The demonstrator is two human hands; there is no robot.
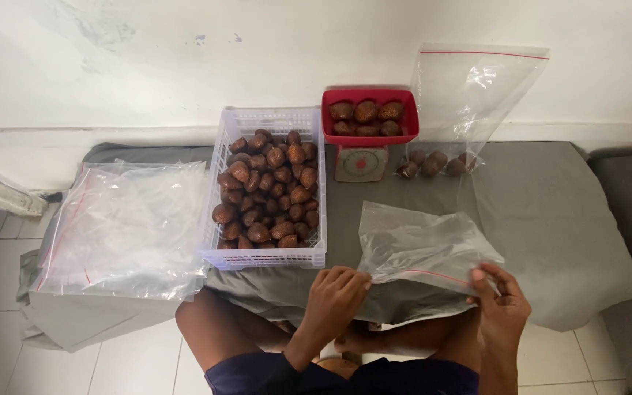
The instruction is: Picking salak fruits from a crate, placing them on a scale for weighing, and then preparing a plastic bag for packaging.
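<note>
— While both my hands are down at the near edge, what do you make out from the head camera?

— Your left hand (336,292) has its fingers curled shut on the left corner of an empty clear zip bag (422,245). Your right hand (499,303) pinches the right corner, thumb on top. The bag lies flat on the grey cushion (550,219), mouth toward you.

— Yes, I hold it by both corners of the mouth, which keeps the red-lined opening stretched between my hands. What's further out?

— Left of the bag, a white slotted basket (268,260) heaped with brown scaly fruit (268,186), just beside your left hand, within easy reach. Further left, a stack of clear bags (126,227) lies flat, overhanging the cushion's edge.

— And at the far side?

— A small kitchen scale (360,162) against the wall, its red tray (369,95) carrying a handful of the same fruit. To its right, a second clear bag (469,95) leans upright on the wall with a few fruit settled in its bottom; the wall seems to prop it so it doesn't slump.

— My knees?

— Tucked under the near edge, over white tiles (133,358). That's the only view.
</note>
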